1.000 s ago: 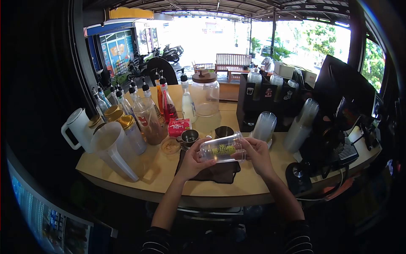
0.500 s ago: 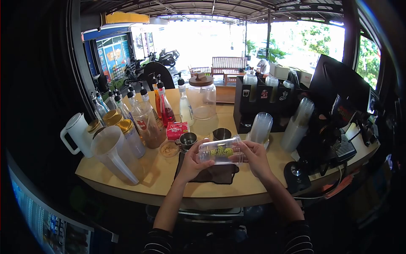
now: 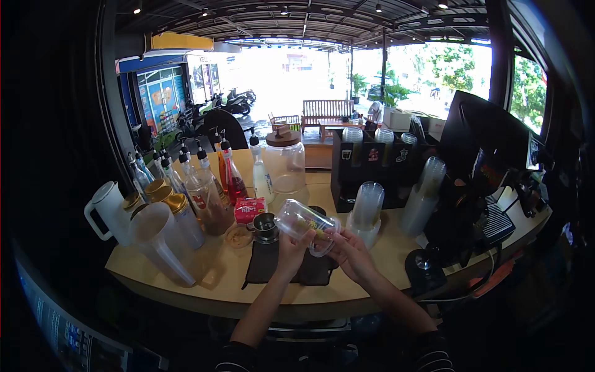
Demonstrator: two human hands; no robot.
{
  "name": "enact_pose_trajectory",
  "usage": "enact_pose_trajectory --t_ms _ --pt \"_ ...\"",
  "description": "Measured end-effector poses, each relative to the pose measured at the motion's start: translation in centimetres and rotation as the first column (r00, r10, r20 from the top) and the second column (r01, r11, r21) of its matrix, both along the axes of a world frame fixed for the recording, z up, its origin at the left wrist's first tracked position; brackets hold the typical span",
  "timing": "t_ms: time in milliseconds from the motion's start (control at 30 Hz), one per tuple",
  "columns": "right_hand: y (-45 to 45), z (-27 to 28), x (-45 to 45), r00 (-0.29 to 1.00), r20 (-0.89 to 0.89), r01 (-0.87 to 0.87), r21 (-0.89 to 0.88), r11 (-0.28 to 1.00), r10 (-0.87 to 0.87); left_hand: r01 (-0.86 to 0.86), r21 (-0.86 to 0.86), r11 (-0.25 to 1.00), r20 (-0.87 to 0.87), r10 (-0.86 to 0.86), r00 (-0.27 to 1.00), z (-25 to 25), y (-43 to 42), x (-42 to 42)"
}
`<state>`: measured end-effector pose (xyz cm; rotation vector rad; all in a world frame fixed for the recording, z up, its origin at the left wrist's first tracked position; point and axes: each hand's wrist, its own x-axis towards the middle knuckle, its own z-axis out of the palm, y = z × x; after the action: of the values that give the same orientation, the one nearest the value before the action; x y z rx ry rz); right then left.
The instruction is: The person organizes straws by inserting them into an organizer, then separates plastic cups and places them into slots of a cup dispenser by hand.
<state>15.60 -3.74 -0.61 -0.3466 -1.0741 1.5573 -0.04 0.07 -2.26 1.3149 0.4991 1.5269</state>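
A clear plastic cup [image 3: 305, 223] with a yellow-green print is held tilted between both hands, its rim end toward the lower right. Closed round its lower left side is my left hand [image 3: 294, 249]. My right hand [image 3: 351, 253] grips the cup near the rim. Beneath the hands lies a dark cloth [image 3: 263, 265] on the wooden counter [image 3: 229, 282]. A metal cup [image 3: 265, 225] stands just left of the held cup, beside a red packet [image 3: 250, 209] and a small round container [image 3: 238, 236].
Pump bottles [image 3: 231, 177], a glass jar [image 3: 286, 164], a jug [image 3: 160, 242] and a white pitcher [image 3: 109, 211] stand at left and centre. Stacked cups [image 3: 368, 208], a black cup holder [image 3: 347, 186] and a dark machine [image 3: 462, 217] are on the right.
The cup has turned from nearly level to a slant, its rim end now lower. My right hand has shifted lower round that end. The camera view has moved slightly.
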Motion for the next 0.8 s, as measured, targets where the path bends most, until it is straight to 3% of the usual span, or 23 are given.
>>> enact_pose_trajectory --t_ms 400,600,667,700,767,800 --pt "0.1 0.6 1.8 0.977 0.094 0.180 0.096 0.979 -0.189 -0.075 -0.030 0.997 0.114 0.078 0.990 0.6 -0.1 3.6" --pt "0.6 1.0 4.6 0.961 0.192 0.180 0.106 0.978 -0.197 -0.106 0.037 0.994 -0.142 0.110 0.984 3.9 -0.1 4.6" --pt "0.7 2.3 6.7 0.758 0.559 0.240 0.240 0.941 -0.336 -0.128 0.207 0.970 -0.083 0.148 0.986 6.4 -0.5 5.6" --pt "0.6 3.5 7.5 0.755 0.558 0.246 0.248 0.937 -0.346 -0.122 0.214 0.969 -0.080 0.142 0.987 7.1 -0.2 6.1" --pt "0.1 6.6 9.2 0.270 0.583 0.352 0.681 0.642 -0.766 -0.199 0.347 0.916 -0.123 0.255 0.959 8.4 0.7 6.9" --pt "0.1 7.8 9.8 0.332 0.488 0.382 0.713 0.588 -0.807 -0.211 0.416 0.885 -0.205 0.317 0.926 9.1 1.1 7.3"
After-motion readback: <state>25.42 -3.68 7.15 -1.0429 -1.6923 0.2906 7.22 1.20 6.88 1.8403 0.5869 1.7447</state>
